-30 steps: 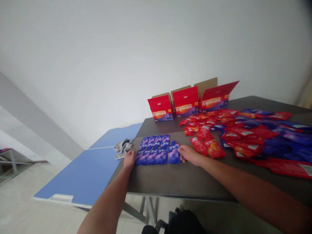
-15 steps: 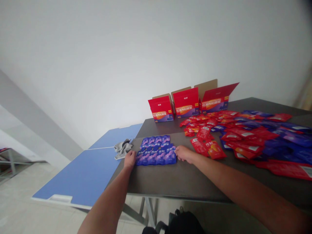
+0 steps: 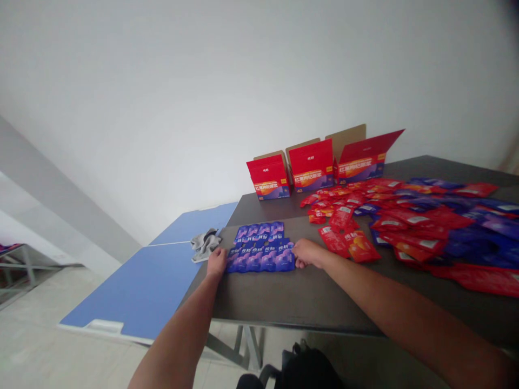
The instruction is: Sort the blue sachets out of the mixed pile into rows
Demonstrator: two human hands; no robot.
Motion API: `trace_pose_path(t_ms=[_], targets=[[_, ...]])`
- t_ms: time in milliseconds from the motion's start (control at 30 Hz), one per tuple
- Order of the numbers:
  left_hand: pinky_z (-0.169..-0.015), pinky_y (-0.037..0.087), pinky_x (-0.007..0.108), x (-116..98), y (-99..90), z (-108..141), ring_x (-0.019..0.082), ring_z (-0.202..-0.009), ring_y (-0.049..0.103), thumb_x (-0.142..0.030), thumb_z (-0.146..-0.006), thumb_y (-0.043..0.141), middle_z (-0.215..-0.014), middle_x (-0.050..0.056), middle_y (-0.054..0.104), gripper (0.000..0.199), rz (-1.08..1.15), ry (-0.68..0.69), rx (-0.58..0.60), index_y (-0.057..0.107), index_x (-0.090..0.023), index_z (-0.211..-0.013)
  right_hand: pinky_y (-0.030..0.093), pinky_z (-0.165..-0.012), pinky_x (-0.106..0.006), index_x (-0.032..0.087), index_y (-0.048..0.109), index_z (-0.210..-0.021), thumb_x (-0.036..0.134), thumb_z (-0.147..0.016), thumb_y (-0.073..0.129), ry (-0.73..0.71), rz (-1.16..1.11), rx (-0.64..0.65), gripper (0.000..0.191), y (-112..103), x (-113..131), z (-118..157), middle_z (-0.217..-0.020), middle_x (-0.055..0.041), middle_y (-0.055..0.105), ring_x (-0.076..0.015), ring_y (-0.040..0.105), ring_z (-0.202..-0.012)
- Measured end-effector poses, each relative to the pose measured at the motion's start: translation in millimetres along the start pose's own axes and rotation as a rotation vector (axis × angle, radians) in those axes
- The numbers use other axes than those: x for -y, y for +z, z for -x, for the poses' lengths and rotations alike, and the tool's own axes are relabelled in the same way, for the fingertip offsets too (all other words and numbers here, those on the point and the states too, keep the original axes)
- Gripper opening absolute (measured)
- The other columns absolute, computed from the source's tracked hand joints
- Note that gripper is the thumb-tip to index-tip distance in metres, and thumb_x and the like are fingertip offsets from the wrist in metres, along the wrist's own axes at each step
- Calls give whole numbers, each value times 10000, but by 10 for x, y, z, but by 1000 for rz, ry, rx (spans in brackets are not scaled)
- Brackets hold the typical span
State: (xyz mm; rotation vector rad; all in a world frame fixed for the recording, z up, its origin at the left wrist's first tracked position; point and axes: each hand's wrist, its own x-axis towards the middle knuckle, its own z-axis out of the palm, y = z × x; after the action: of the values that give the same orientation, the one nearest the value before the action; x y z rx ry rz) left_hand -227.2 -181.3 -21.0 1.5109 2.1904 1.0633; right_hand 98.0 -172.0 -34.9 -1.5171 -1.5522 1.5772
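Blue-purple pouches lie overlapping in two rows on the dark table, a front row [image 3: 261, 259] and a back row [image 3: 259, 231]. At the left end of the front row, my left hand [image 3: 217, 262] is closed, its curled fingers at the edge of the last pouch. My right hand [image 3: 307, 253] pinches the right edge of the pouch at the other end. Fingertips of both hands are partly hidden. Just right of my right hand lie loose red pouches [image 3: 360, 246].
Three open red cartons [image 3: 270, 178] stand along the wall at the back. A large heap of red and purple pouches [image 3: 430, 221] covers the table's right side. A crumpled grey cloth [image 3: 205, 244] lies at the left edge, beside a blue table [image 3: 154, 286].
Both hands stay at the ends of the front row, and the pouches keep nearly the same layout. The view has shifted slightly.
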Motion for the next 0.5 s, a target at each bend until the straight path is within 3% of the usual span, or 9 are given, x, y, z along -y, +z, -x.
trace_pose_path(t_ms=[167,367,500], targets=[[-502,314,235,31,12,-16,130,-522,435,-330,-723,414,-524,-25,435,198,7,4,0,409,-194,-579,442,-404,-224,147,538,-616,205,-856,460,-14,37,-16,260,-9,14,-5,-411,-55,565,-147,554,-372],[-486,305,229,14,7,5,123,-505,431,-323,-730,420,-515,-29,414,205,29,-5,-10,396,-194,-573,391,-384,-229,160,529,-505,374,-853,475,-121,455,-108,413,-72,-5,40,-447,-80,592,-136,525,-336],[-481,296,226,-44,-13,41,125,-515,453,-297,-727,427,-509,-29,406,194,35,-16,-14,398,-192,-566,341,-396,-219,166,564,-637,452,-843,472,-243,535,-83,364,-115,-34,129,-475,-32,587,-118,502,-356]])
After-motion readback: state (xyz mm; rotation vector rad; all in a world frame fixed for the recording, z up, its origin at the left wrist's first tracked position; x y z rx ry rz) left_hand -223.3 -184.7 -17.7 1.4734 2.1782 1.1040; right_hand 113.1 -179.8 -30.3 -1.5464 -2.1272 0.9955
